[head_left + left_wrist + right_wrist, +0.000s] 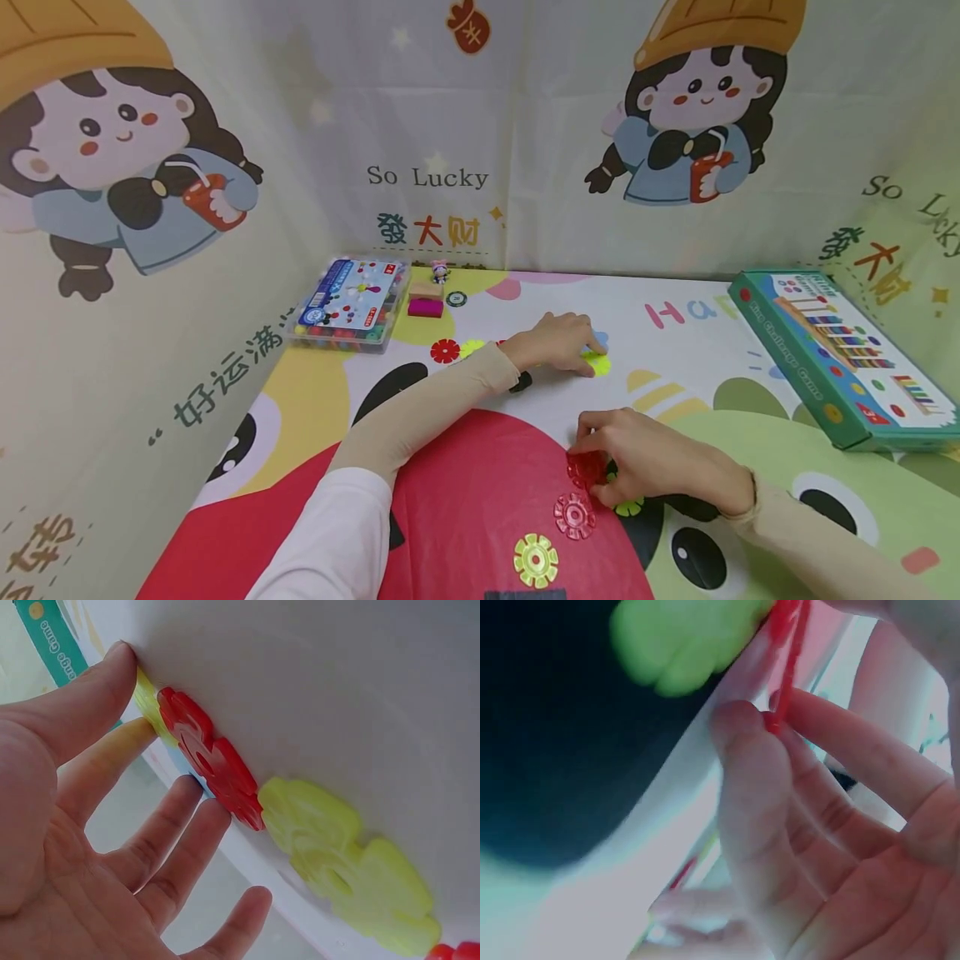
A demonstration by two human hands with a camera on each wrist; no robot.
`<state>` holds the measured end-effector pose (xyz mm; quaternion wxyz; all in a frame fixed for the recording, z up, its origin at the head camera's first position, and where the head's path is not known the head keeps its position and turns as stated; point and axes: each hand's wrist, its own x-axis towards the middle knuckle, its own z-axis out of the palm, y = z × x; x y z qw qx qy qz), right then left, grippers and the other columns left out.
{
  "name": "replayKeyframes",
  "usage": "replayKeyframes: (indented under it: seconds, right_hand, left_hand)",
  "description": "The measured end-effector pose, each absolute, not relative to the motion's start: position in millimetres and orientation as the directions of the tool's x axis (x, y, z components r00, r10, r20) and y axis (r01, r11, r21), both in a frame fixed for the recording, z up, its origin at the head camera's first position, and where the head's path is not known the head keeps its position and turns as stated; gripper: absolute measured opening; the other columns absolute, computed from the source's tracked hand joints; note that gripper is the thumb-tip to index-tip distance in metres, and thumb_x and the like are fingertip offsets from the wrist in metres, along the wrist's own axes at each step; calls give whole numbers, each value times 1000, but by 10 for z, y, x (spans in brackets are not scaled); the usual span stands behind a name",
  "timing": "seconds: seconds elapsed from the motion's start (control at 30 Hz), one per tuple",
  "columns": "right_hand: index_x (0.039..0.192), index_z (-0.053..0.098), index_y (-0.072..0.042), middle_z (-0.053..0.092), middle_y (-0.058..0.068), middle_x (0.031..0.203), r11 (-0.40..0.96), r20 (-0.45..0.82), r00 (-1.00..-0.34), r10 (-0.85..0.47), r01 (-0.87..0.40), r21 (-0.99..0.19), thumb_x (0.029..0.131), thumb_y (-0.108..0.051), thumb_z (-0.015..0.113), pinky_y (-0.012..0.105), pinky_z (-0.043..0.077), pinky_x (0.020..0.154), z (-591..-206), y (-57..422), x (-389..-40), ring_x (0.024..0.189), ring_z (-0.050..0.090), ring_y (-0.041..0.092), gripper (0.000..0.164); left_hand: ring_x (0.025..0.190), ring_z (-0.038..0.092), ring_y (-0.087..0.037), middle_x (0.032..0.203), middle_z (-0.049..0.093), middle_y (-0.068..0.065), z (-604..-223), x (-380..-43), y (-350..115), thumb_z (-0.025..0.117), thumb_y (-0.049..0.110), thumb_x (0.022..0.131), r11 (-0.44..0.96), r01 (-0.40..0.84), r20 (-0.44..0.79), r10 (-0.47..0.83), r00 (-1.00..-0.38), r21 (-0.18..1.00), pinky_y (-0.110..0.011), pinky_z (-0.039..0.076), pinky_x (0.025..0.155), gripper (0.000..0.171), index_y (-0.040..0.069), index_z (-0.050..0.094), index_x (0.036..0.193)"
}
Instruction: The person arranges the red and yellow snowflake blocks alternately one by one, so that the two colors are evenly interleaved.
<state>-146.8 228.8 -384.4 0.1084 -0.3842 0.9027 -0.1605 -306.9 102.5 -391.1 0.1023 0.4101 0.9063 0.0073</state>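
My left hand (558,340) reaches to the back of the table, thumb and index fingertips at opposite edges of a yellow flower-shaped disc (148,701); its other fingers spread loosely. A blue disc (601,338) shows just past those fingers. Beside the hand lie a red flower disc (206,759) and another yellow one (349,862) in a row. Nearer, my right hand (648,457) pinches a red translucent disc (786,667) between thumb and fingers, holding it on edge. Under this hand a green-yellow disc (686,645) is partly hidden.
Closer to me lie a red gear-like disc (574,516) and a yellow one (536,560). A plastic box of pieces (348,304) stands back left, near small blocks (425,307), a round token (456,299) and a figurine (439,271). A green game box (847,358) is at right.
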Motion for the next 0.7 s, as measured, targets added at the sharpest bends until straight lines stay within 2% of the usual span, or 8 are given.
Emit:
replayKeyframes:
  seconds: [0.17,0.37,0.5,0.7]
  right_hand:
    - [99,74,-22,61,-9,93,709,41,-758,-651,-627,-324,67,-38,84,16,49,61,-3844,2595,-1771,74,55,3,37]
    - [98,75,-13,65,-3,83,834,113,-866,-488,-500,-231,65,-31,86,20,47,60,-3921,3075,-2271,68,54,8,39]
    - [101,75,-11,69,1,85,841,116,-876,-468,-482,-244,70,-31,84,20,48,61,-3989,3190,-2426,72,57,11,38]
    - [106,73,-6,68,7,96,833,134,-866,-482,-500,-236,73,-29,81,26,53,67,-3994,3127,-2410,80,62,18,41]
  left_hand:
    - [107,46,-11,119,52,7,-3916,-3063,1025,66,53,82,655,750,-188,751,-633,94,-37,40,87,47,45,56,127]
    - [104,46,-10,117,53,6,-3933,-3061,1017,66,51,82,640,763,-184,763,-619,90,-32,41,80,46,43,57,127]
    - [103,45,-10,116,52,6,-3918,-3055,1022,66,50,82,631,770,-193,771,-607,97,-30,42,78,47,42,56,128]
    - [104,45,-10,120,52,5,-3893,-3068,1023,67,49,82,627,771,-187,775,-604,106,-28,43,79,47,40,57,128]
